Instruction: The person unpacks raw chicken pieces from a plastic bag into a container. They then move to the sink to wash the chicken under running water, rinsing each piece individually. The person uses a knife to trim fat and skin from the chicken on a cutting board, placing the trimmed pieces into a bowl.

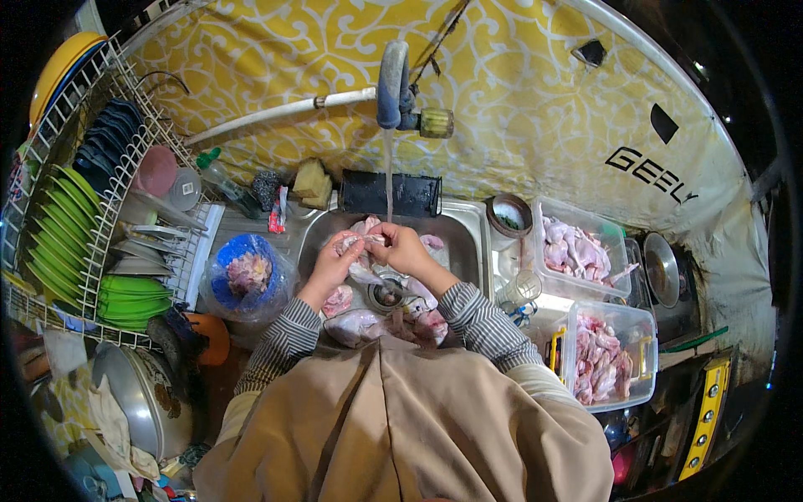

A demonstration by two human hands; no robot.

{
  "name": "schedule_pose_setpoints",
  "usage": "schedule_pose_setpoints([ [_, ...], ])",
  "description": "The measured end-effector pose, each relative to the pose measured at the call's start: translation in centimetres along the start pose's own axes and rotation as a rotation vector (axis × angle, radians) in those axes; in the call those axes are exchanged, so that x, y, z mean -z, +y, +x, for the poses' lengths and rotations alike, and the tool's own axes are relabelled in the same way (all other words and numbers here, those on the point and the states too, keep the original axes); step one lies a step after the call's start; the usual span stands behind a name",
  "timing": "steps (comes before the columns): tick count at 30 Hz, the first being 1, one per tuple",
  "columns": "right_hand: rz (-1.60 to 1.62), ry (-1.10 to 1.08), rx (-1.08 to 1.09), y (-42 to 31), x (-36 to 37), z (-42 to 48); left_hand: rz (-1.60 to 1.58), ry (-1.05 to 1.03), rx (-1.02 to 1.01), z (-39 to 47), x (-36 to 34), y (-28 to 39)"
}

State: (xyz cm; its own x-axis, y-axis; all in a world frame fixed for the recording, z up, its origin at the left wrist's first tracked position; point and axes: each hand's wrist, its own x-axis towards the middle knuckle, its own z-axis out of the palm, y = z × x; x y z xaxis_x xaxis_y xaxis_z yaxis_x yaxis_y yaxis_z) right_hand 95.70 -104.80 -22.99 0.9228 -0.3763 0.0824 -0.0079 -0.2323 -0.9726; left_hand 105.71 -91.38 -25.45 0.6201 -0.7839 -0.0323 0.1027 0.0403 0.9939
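Note:
Both hands are over a steel sink [467, 219], close to water running from a blue-grey faucet [390, 85]. My left hand [332, 263] and my right hand [401, 250] grip one piece of raw poultry [371, 240] between them; its exact cut is unclear. Below them in the sink lie more raw poultry pieces [354, 326], some around the drain [386, 295]. Left of the sink stands a blue bowl [226, 292] lined with a clear plastic bag, with pale scraps in it. On the right, two clear plastic bins [583, 288] [652, 383] hold raw poultry.
A wire dish rack [135, 157] with green plates [56, 251] stands at the left. Sponges [312, 182] and a bottle [229, 185] sit behind the counter's left part. Right of the sink are a drinking glass [526, 287] and a round container [509, 215]. A large metal pot [141, 401] is at lower left.

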Motion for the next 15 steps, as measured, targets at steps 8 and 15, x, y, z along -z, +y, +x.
schedule_pose_setpoints([
  [8,-0.466,0.077,0.300,-1.5,0.5,-0.2,0.143,0.206,-0.151,0.0,-0.7,0.7],
  [15,-0.460,0.187,0.271,-0.5,0.0,0.0,0.204,0.244,-0.120,-0.5,-1.8,1.2],
])
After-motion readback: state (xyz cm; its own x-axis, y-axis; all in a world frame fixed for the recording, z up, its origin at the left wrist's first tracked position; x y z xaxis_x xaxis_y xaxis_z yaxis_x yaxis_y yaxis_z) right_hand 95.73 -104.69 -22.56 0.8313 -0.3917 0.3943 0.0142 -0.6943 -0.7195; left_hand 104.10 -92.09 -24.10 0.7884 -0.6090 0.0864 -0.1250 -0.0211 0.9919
